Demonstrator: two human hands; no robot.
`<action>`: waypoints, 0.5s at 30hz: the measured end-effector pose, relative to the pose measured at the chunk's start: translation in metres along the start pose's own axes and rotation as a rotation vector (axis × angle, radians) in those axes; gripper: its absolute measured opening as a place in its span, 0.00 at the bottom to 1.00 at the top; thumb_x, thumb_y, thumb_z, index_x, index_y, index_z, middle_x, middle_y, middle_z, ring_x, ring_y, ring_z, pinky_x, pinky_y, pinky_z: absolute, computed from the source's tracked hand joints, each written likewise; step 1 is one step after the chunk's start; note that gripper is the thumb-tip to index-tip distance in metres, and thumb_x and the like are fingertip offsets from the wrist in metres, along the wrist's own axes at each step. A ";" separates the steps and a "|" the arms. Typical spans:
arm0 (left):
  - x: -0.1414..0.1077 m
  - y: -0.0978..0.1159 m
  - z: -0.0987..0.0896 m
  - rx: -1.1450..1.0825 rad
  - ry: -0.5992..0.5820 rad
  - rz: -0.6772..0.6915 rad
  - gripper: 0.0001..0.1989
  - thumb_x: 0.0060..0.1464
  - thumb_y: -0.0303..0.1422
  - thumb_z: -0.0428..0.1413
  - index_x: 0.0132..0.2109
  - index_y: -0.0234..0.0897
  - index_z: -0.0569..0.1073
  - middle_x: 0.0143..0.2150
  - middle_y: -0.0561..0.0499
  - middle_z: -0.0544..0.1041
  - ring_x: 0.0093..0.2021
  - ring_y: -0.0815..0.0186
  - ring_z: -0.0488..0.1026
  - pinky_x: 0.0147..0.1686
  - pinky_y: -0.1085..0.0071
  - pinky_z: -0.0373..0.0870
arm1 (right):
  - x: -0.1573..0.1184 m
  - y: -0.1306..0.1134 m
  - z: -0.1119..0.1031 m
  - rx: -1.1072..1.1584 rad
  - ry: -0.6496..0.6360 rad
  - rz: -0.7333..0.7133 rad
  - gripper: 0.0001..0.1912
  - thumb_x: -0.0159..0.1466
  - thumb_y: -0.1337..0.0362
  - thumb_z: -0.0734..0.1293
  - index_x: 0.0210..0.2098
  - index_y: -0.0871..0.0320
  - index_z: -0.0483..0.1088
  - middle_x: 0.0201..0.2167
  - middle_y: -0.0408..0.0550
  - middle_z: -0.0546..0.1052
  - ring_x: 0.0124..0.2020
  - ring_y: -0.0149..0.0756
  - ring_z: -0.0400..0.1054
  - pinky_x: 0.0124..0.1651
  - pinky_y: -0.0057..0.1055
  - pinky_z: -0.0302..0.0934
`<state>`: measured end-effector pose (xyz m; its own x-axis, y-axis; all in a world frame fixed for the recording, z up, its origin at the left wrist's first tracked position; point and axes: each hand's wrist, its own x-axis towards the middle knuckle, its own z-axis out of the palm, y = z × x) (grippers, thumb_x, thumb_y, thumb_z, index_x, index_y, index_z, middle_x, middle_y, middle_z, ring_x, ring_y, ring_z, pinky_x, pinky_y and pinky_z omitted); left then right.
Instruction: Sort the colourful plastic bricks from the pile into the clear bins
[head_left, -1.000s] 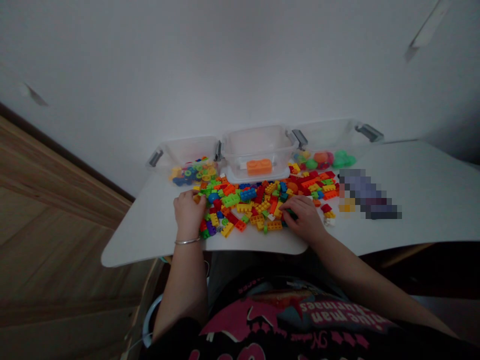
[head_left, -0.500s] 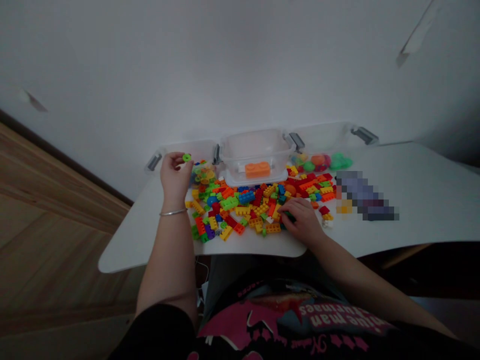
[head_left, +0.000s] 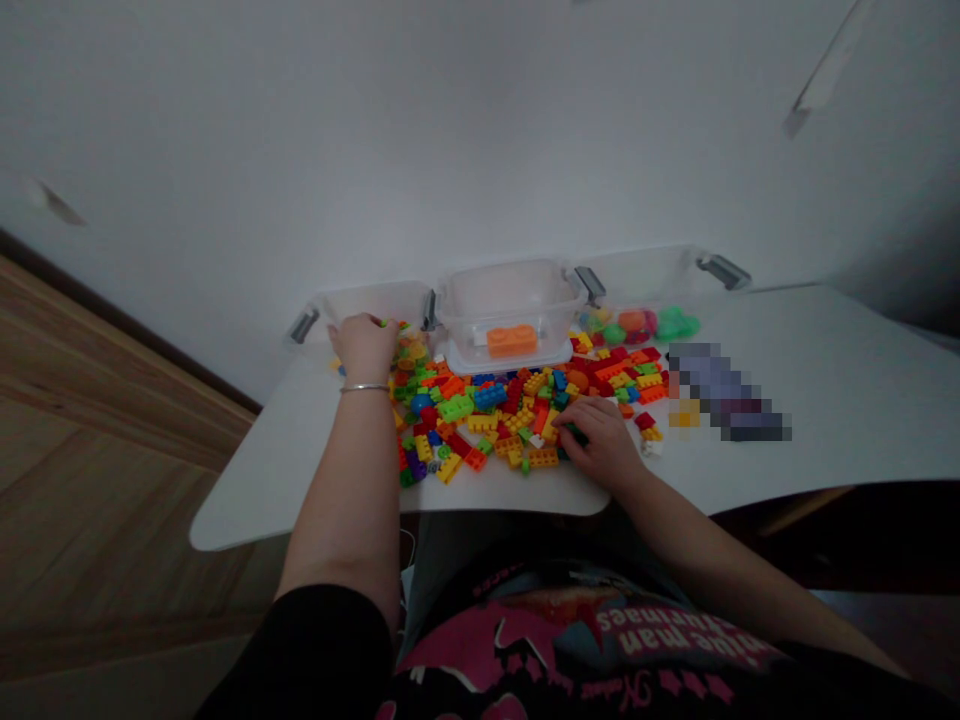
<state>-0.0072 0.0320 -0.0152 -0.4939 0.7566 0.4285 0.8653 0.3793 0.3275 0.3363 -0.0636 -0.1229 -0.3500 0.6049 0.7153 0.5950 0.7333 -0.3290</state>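
Green plastic brick point(head_left: 577, 433) clenched under right hand point(head_left: 601, 444), near front edge of desk point(head_left: 840, 385), amid loose building bricks point(head_left: 480, 420) | left hand point(head_left: 365, 347) at front rim of left clear plastic bin point(head_left: 375, 303), grip unclear | orange brick point(head_left: 511, 341) inside middle clear bin point(head_left: 510, 290), back edge

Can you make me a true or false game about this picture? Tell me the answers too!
1. An orange brick sits inside the middle clear plastic bin. True.
2. The left hand wears a watch. False: it wears a thin metal bangle.
3. The right hand touches a green brick. True.
4. All the toy bricks are inside the bins. False: a pile of colourful bricks lies on the white table.
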 end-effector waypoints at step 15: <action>-0.055 -0.022 -0.026 -0.155 0.109 0.277 0.19 0.57 0.36 0.51 0.52 0.35 0.75 0.51 0.43 0.77 0.54 0.54 0.71 0.58 0.58 0.62 | 0.001 -0.001 0.000 0.017 -0.009 -0.001 0.06 0.62 0.71 0.64 0.34 0.55 0.72 0.32 0.47 0.78 0.38 0.40 0.71 0.46 0.40 0.63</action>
<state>-0.0019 -0.0317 -0.0239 -0.2555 0.7550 0.6039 0.9488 0.0757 0.3067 0.3358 -0.0637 -0.1218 -0.3569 0.6068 0.7102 0.5820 0.7391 -0.3390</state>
